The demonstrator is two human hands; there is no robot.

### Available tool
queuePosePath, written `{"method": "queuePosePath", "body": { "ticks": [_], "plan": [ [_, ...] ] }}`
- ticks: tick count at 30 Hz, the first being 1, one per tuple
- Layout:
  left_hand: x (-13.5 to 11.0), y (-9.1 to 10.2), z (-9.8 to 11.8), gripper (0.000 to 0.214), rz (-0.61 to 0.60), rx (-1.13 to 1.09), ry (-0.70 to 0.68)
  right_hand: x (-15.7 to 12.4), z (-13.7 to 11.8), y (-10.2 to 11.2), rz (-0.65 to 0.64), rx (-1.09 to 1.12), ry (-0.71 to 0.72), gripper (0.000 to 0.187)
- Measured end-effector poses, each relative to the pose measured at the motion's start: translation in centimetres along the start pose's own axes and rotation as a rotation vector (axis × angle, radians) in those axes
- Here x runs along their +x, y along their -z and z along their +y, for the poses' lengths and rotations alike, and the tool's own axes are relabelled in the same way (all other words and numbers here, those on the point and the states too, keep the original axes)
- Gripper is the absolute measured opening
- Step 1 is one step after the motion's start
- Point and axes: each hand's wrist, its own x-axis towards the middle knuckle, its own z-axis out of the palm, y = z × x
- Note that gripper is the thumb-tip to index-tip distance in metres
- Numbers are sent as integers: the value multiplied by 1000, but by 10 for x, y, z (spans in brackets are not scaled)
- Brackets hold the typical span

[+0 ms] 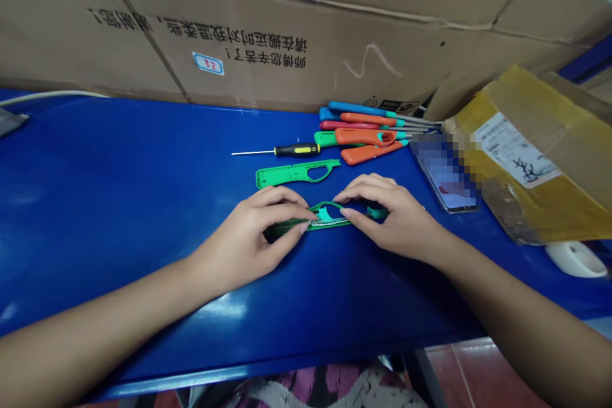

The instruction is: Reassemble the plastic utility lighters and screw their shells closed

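Note:
An opened green utility lighter (331, 225) lies on the blue table between my hands, its inside facing up. A teal trigger piece (325, 213) and thin pale wires show within it. My left hand (253, 229) is closed over the lighter's handle end, thumb and fingertips pinching near the inner parts; exactly what they pinch is too small to tell. With thumb and fingers, my right hand (396, 213) grips the lighter at its guard, close to the teal nozzle end. Just beyond lies the separate green half shell (282, 176), hollow side up.
A black-and-yellow screwdriver (297, 150) lies behind the half shell. Several orange, red, blue and green lighters (366, 136) are piled to its right. Farther right are a phone (447, 175), a yellow-taped parcel (535, 153) and a white mouse (576, 259). A large cardboard box (229, 25) stands behind.

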Motion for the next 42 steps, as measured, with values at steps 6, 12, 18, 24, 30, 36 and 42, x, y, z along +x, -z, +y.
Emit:
{"method": "queuePosePath", "body": {
  "ticks": [6, 12, 18, 24, 30, 36, 42],
  "plan": [
    [-1, 0, -3, 23, -35, 91, -54, -2, -4, 15, -91, -82, 69, 4],
    [-1, -1, -4, 26, -57, 116, -62, -1, 0, 13, -125, -78, 54, 6],
    [-2, -2, -5, 26, -52, 106, -72, -1, 1, 11, -119, -47, 62, 6],
    [-2, -1, -4, 26, -57, 133, -105, -1, 1, 11, -126, -30, 80, 7],
    [-3, 0, -3, 29, -69, 142, -115, -2, -2, 13, -165, -59, 94, 6],
    [-4, -1, -5, 28, -44, 155, -140, -2, -2, 10, -141, -53, 104, 7],
    [-4, 0, -5, 31, -59, 173, -141, -3, -1, 7, -107, -50, 111, 6]
  ]
}}
